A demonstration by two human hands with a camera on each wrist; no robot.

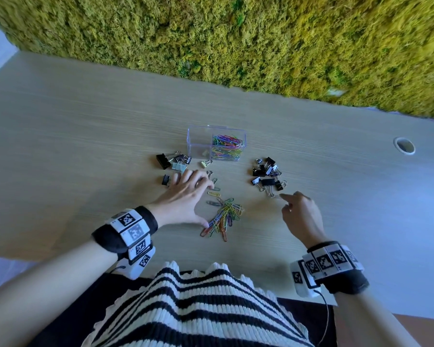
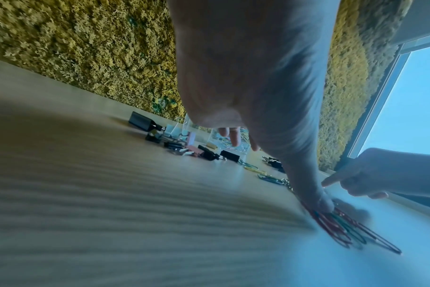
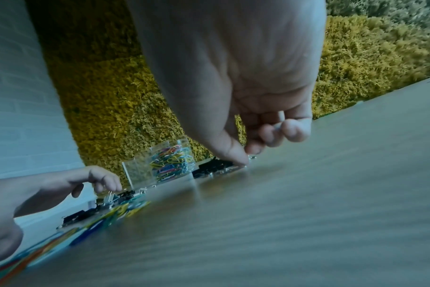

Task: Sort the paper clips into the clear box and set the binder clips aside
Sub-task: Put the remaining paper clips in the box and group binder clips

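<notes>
The clear box (image 1: 201,141) stands mid-table, its right part filled with coloured paper clips (image 1: 227,146). A loose pile of paper clips (image 1: 223,219) lies nearer me. My left hand (image 1: 188,194) lies flat with fingers spread. Its thumb tip (image 2: 327,205) presses on the pile's edge, and its fingertips reach a few stray paper clips (image 1: 214,190). One group of binder clips (image 1: 173,161) lies left of the box, another group (image 1: 268,176) to its right. My right hand (image 1: 298,211) points its straight index finger at a wire handle (image 1: 273,195) of the right group, other fingers curled.
A moss wall (image 1: 236,33) runs along the table's far edge. There is a round cable hole (image 1: 404,145) at the right. The wooden table (image 1: 85,134) stretches bare to the left. My striped top (image 1: 186,309) covers the near edge.
</notes>
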